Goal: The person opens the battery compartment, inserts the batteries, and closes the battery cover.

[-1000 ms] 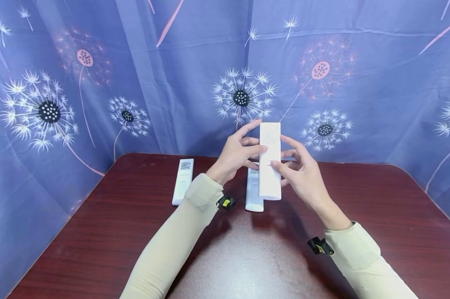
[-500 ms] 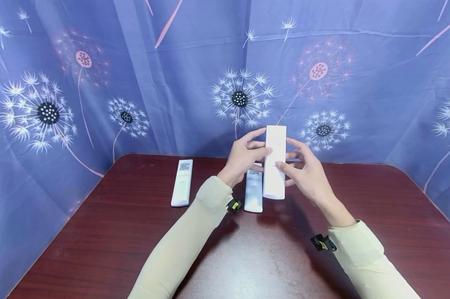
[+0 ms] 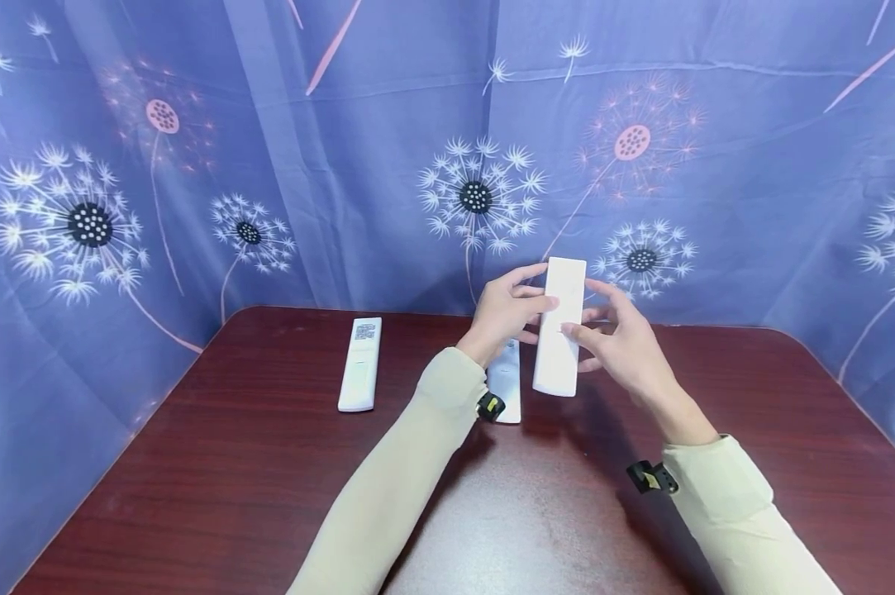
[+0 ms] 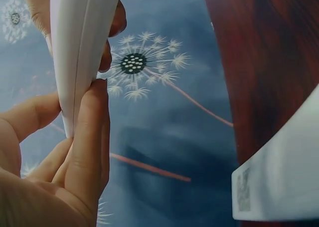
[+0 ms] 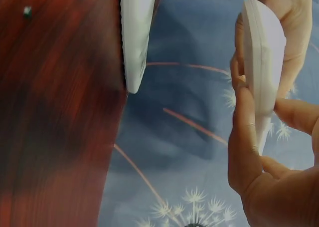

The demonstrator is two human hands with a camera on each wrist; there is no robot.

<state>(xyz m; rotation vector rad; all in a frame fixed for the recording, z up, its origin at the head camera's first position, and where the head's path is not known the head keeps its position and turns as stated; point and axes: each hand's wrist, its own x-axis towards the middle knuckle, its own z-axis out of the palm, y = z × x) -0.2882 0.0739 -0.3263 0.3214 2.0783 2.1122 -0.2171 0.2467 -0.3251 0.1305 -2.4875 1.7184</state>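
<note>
Held upright above the table's far part is a white remote control (image 3: 560,326), its plain back turned toward the head camera. My left hand (image 3: 505,310) pinches its left edge, thumb on the near face and fingers behind. From the other side my right hand (image 3: 629,347) grips it the same way, thumb lower on the face. In both wrist views the remote shows edge-on between thumb and fingers. A second remote control (image 3: 508,388) lies face down behind the left wrist, partly hidden. Farther left rests a third remote control (image 3: 360,364) with a printed code square near its top.
The dark red wooden table (image 3: 216,463) has its back edge close to a blue curtain (image 3: 373,165) printed with dandelions. Small black wrist devices (image 3: 651,477) sit at both light sleeve cuffs.
Both hands and the held remote control have shifted right and slightly down in the head view. My left forearm now covers more of the middle remote. The two remotes on the table stay put.
</note>
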